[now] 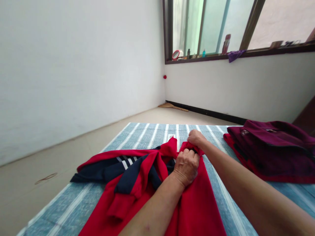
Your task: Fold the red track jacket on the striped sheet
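One red-and-navy garment [203, 196] lay bunched on a blue-and-white striped cover [137, 134] directly in front of the person, a navy part with white stripes [103, 170] stretched out to the left and a red cuff [121, 206] turned toward the near side. The left hand [187, 165] was clamped on the red cloth, knuckles up; the right hand [195, 137], just beyond it, was closed on the garment's far edge, its fingertips hidden. The step in hand appeared to be a straightening of that gathered edge, and the next move seemed to call for a firm hold on both sides while the bunched cloth was eased flat. Well to the right, a folded maroon garment [283, 154] rested on red clothing [290, 179]. Beyond, a broom [169, 105] lay on the pale floor [145, 114] near the corner, and a purple cloth [235, 55] hung from the windowsill [265, 51], beside a pinkish bottle [226, 44].
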Action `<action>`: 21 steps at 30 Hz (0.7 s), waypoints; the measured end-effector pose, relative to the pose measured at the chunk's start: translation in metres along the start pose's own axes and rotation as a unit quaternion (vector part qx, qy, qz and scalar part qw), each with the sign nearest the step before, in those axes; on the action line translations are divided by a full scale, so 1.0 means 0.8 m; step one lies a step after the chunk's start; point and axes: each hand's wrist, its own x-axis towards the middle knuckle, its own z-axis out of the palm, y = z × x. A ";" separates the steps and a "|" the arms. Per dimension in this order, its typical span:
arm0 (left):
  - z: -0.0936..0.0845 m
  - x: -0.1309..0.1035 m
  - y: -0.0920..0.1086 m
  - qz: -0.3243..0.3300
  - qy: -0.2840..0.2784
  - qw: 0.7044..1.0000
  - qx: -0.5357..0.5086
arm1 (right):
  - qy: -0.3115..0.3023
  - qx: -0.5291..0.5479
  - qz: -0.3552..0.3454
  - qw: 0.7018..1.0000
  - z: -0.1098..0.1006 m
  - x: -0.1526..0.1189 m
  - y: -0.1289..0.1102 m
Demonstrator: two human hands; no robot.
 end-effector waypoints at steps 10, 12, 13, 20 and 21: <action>-0.002 0.000 0.000 -0.024 0.017 0.998 -0.047 | -0.022 -0.159 -0.150 0.976 -0.020 -0.044 0.012; -0.006 0.004 -0.003 -0.058 0.010 0.995 -0.085 | -0.023 -0.173 -0.144 0.974 -0.018 -0.048 0.014; -0.008 0.007 -0.005 -0.089 0.005 0.990 -0.109 | -0.020 -0.177 -0.140 0.974 -0.017 -0.050 0.015; -0.014 0.025 -0.038 -0.244 -0.013 0.951 -0.192 | 0.005 -0.183 -0.124 0.975 -0.020 -0.071 0.022; -0.014 0.025 -0.040 -0.231 -0.018 0.953 -0.195 | 0.007 -0.183 -0.125 0.975 -0.021 -0.073 0.024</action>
